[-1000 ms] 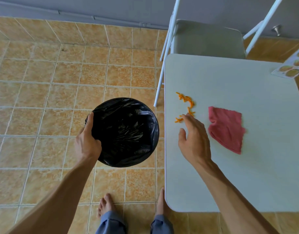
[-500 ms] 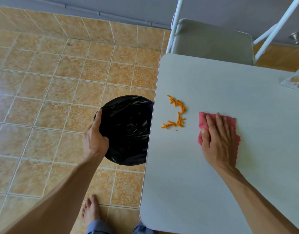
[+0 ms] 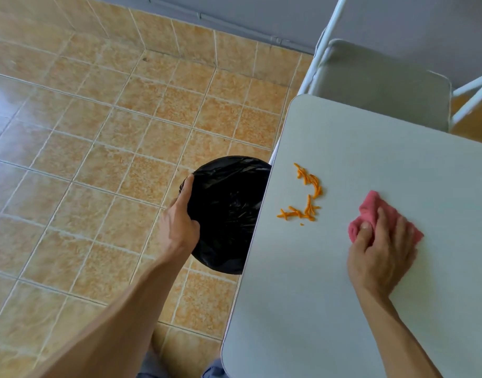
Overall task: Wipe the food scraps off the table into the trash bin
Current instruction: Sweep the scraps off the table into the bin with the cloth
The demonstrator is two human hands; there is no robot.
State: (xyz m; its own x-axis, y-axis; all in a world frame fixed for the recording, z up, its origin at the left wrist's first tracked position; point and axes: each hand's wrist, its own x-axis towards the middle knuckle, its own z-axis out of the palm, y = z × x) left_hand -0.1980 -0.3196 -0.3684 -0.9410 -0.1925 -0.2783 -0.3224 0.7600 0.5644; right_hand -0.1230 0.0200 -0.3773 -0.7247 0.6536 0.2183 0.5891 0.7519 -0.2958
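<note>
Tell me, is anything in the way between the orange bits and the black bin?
Nothing visible. Bare table lies between the orange scraps and the edge, and the trash bin sits right below it, held by the left hand.

Probably a home dining corner: tiled floor [image 3: 103,148], table [image 3: 343,282], folding chair [image 3: 376,83].

No text, label, brand, number or sign can be read anywhere here. The worktop [image 3: 343,282] is plain, and the black liner of the trash bin [image 3: 229,211] beside it is unmarked too.
</note>
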